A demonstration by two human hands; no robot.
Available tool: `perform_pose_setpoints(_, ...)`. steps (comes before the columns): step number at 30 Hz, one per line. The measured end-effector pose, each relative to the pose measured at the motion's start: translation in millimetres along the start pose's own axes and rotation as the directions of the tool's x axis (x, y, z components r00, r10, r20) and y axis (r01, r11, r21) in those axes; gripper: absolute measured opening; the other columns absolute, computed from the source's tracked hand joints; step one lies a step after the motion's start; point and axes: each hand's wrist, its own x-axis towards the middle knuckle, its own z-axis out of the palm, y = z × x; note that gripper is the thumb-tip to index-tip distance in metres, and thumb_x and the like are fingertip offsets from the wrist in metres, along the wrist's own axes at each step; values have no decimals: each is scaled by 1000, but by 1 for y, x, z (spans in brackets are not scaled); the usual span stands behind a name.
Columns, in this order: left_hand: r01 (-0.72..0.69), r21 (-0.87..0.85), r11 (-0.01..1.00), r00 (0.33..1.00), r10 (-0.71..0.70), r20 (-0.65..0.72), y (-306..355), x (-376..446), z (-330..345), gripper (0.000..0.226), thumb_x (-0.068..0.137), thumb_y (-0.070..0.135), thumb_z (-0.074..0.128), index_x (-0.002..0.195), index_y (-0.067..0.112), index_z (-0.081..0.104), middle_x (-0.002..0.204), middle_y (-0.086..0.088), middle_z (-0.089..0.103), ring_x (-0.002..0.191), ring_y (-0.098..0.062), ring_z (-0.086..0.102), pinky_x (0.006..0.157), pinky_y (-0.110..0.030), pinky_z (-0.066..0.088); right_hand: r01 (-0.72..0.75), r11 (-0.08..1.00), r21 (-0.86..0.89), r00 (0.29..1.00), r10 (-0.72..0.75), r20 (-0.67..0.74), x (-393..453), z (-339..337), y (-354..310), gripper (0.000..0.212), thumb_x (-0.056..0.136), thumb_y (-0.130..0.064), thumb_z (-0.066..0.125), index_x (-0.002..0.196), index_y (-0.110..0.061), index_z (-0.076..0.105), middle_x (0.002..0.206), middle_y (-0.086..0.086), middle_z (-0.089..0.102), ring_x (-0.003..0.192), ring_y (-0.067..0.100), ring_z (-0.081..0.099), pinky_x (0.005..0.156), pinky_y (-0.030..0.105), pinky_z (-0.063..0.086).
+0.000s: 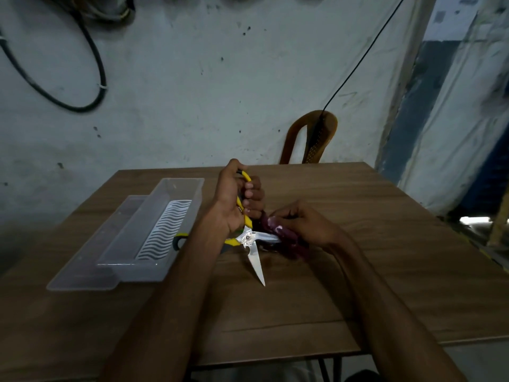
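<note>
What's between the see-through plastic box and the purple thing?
In the head view, the yellow-handled metal scissors and the left hand gripping them lie between the clear plastic box and the dark purple object in the right hand.

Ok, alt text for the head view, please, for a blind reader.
The left hand grips open yellow-handled scissors, one blade against a dark purple item the right hand holds on a wooden table. A clear plastic tray sits to the left.

There is one pair of yellow-handled scissors [254, 253], one purple-skinned vegetable [272, 226], and two hands: the left hand [234, 199] and the right hand [305, 224]. Near the left edge of the one table [385, 271] are one clear plastic tray [176, 188] and one clear lid [82, 282]. Beyond the far edge is one brown chair [292, 139].
</note>
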Motion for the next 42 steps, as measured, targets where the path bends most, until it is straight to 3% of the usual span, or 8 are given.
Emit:
perform_pose_setpoints(3,-5,-5,1000,1000,5,-17,0,-1,-1,36,83,43,37,56,20,31,47,5,27,36,-9,18,39,-13,16,-1,995,97,998,-4,55,4,10,4,34,97,-8,63,67,-19,76,65,9,64,62,26,51,62,43,39)
perform_pose_setpoints(7,-4,-25,1000,1000,3,-22,-1,-1,-2,36,83,42,38,56,20,31,46,5,26,37,-9,17,40,-13,16,46,999,-25,990,-42,133,7,12,3,11,91,-6,70,94,-11,80,91,12,78,78,15,68,71,30,54)
perform_pose_setpoints(11,17,-19,1000,1000,-17,-6,-2,-1,-1,36,82,42,39,55,20,31,47,5,26,38,-9,16,43,-14,13,121,984,-127,982,-100,160,9,9,5,14,93,-7,69,101,-2,79,99,14,79,85,17,71,80,38,57)
perform_pose_setpoints(16,47,-10,999,999,-46,28,-6,-1,6,38,83,40,37,53,19,31,47,4,23,39,-9,14,49,-17,8,136,981,-137,972,-106,207,3,-1,4,15,92,-6,70,104,-11,78,101,12,79,88,19,72,82,41,58)
perform_pose_setpoints(20,63,-16,998,998,-62,28,-5,-2,6,38,84,40,36,53,19,31,47,5,23,38,-9,15,48,-15,11,151,978,-147,970,-117,215,1,-3,3,20,93,-1,67,105,-14,76,99,5,78,86,14,74,77,28,59)
perform_pose_setpoints(30,35,-8,999,999,-35,11,1,-8,5,33,82,41,35,57,22,27,51,6,20,42,-9,11,44,-14,15,129,982,-136,974,-100,203,-6,-15,1,18,94,1,65,106,-7,76,99,4,79,86,13,76,77,23,58)
perform_pose_setpoints(36,-46,-55,997,999,45,-15,15,-16,-11,33,81,41,37,55,22,28,50,6,21,40,-9,13,42,-13,15,55,995,-85,997,-50,62,-20,-46,8,14,91,-5,70,99,3,78,92,19,78,76,25,71,67,27,57)
perform_pose_setpoints(42,-249,-215,944,968,252,-13,24,-19,-23,29,70,39,44,50,20,34,48,6,23,37,-9,18,40,-14,17,101,941,323,957,-3,-291,-27,-52,1,19,83,-20,64,83,-7,78,80,15,75,68,23,71,60,26,59)
